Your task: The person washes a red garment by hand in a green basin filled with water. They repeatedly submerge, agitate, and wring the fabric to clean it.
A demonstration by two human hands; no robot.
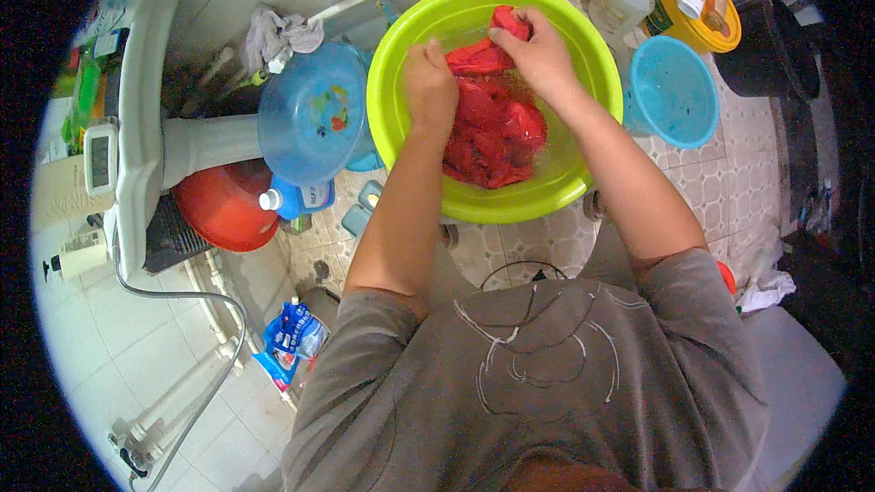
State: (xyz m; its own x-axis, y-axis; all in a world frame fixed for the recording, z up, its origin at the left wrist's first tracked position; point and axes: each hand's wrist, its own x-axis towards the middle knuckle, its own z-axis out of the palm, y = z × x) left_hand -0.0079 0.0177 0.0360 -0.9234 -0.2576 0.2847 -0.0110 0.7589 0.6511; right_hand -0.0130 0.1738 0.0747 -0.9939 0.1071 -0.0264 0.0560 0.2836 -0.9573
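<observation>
A wet red cloth garment [497, 123] lies bunched in a lime-green plastic basin [427, 10], partly in water. My left hand [431, 85] grips a fold of it near the basin's left side, with the fingertips partly hidden from view. At the far right of the cloth, my right hand [539, 48] pinches a raised end between thumb and fingers. A stretch of red fabric runs between the two hands, above the rest of the garment.
Left of the basin are a translucent blue basin [287, 130], a blue detergent bottle [301, 197], a red basin [225, 208] and a pedestal sink [147, 116]. To the right stand a light-blue bucket [673, 92], a yellow tub [690, 10] and a clear plastic jug [622, 0].
</observation>
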